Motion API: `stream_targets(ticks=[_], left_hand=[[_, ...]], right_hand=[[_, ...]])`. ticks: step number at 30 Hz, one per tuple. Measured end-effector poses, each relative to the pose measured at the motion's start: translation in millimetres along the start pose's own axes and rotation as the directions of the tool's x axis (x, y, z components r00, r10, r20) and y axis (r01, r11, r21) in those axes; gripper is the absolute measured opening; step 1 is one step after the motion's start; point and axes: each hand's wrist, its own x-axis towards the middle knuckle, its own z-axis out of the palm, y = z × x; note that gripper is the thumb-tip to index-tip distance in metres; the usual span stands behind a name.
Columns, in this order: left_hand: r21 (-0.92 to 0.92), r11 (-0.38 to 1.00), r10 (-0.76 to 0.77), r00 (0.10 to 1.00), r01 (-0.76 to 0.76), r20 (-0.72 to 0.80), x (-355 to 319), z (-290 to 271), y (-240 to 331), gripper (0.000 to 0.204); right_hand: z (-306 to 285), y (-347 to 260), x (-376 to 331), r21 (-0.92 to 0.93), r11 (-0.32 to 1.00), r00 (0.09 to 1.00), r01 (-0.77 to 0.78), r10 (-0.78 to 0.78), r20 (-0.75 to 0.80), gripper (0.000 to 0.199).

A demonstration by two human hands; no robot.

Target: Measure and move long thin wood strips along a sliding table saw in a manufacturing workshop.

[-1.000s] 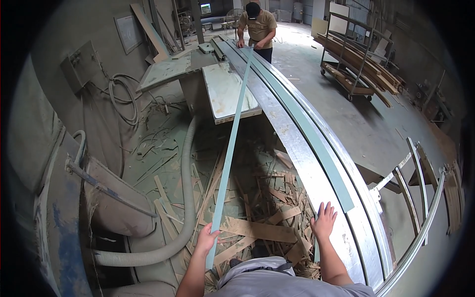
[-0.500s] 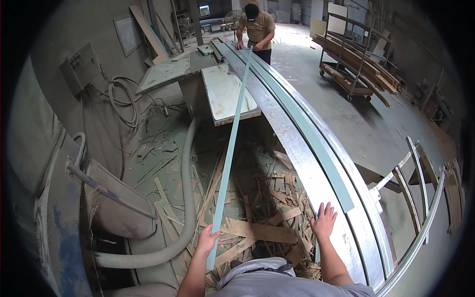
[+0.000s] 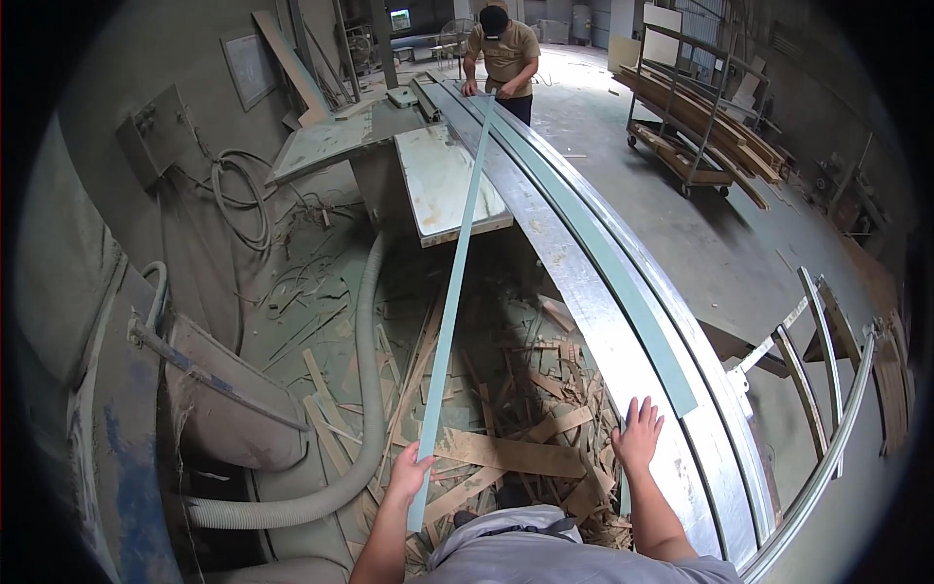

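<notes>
My left hand (image 3: 407,475) is closed around the near end of a long, narrow pale-green strip (image 3: 449,321). This strip slants up and away to the far end of the saw table, where a co-worker's hands are. My right hand (image 3: 638,434) lies flat with fingers spread on the silver metal sliding table (image 3: 584,311), holding nothing. Just beyond its fingertips, a second, wider green strip (image 3: 623,282) lies lengthwise along the metal table.
A co-worker (image 3: 504,58) stands at the far end. A white side table (image 3: 443,185) juts out left. Wood offcuts (image 3: 525,453) litter the floor below, beside a grey ribbed hose (image 3: 365,389). A loaded wheeled rack (image 3: 691,117) stands far right; metal rails (image 3: 827,419) are near right.
</notes>
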Motion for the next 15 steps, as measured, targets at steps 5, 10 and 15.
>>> stream_targets(ticks=[5,10,15], left_hand=[[-0.008,1.0,-0.021,1.0,0.021,0.005,-3.1,1.5,4.5,0.041],[0.014,1.0,-0.026,1.0,0.026,0.007,-3.1,0.6,5.1,0.043],[0.027,0.999,-0.03,1.0,0.03,-0.001,-2.3,0.7,4.2,0.043]], right_hand=[[-2.0,-0.1,-0.3,-0.004,1.0,1.0,-0.005,0.005,0.016,0.08],[-5.0,-1.5,0.0,-0.005,1.0,1.0,-0.004,0.004,0.025,0.08],[-4.7,-0.7,0.1,-0.006,1.0,0.999,-0.012,0.012,0.041,0.079]])
